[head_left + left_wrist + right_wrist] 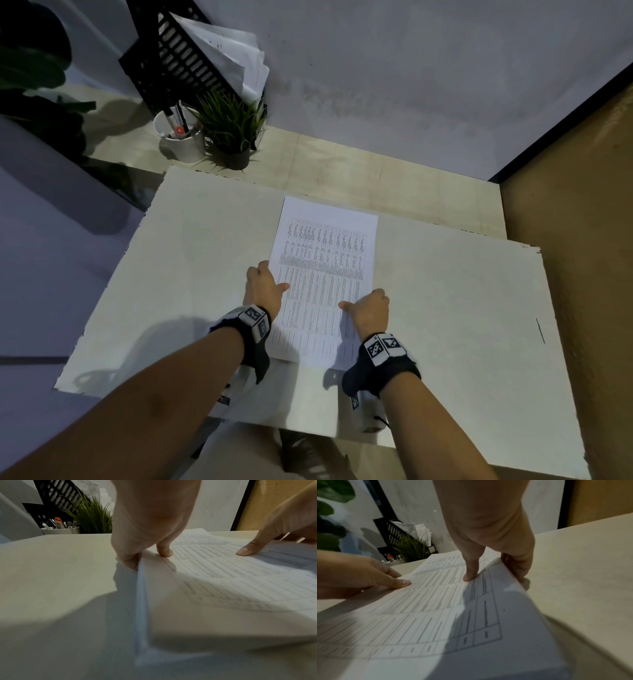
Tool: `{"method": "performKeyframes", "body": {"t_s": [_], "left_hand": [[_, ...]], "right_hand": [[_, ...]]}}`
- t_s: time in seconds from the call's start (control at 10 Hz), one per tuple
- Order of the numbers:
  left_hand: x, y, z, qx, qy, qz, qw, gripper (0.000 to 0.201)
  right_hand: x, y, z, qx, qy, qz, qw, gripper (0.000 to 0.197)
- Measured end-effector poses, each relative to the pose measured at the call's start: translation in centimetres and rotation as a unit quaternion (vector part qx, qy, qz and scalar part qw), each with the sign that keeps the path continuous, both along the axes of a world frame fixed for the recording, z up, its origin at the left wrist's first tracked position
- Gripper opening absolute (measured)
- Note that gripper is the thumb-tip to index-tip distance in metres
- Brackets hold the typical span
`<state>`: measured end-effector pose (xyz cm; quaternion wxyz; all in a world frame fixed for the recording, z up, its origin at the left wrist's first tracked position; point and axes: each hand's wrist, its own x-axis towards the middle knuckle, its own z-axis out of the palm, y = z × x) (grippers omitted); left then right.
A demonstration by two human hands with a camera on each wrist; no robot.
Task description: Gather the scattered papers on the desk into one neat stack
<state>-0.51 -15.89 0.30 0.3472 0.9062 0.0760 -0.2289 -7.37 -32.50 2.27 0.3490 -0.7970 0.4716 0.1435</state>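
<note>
A stack of printed papers with table-like text lies lengthwise in the middle of the pale desk board. My left hand grips the stack's left edge, its thumb on the top sheet and its fingers curled against the side. My right hand grips the right edge the same way, with its thumb on top and its fingers tucked under the raised edge. In the wrist views both long edges of the stack are lifted slightly off the board.
At the back left stand a white pen cup, a small potted grass plant and a black slotted file tray holding loose sheets. A large dark leafy plant sits far left. The wall runs close behind the desk.
</note>
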Motion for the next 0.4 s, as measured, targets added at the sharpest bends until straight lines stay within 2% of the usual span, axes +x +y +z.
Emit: {"method": "performKeyframes", "body": {"t_s": [0.1,0.2,0.4], "left_hand": [[0.1,-0.1,0.1,0.065,-0.009,-0.020,0.998,0.063],[0.1,-0.1,0.5,0.113,-0.004,-0.048,0.992,0.064],[1.4,0.3,1.7,0.079,0.029,-0.066,0.994,0.063]], "right_hand": [[0.0,0.5,0.1,-0.041,0.009,0.021,0.999,0.066],[0.1,0.7,0.0,-0.040,0.011,0.038,0.998,0.063],[-1.0,0.2,0.1,-0.067,0.016,0.075,0.995,0.068]]}}
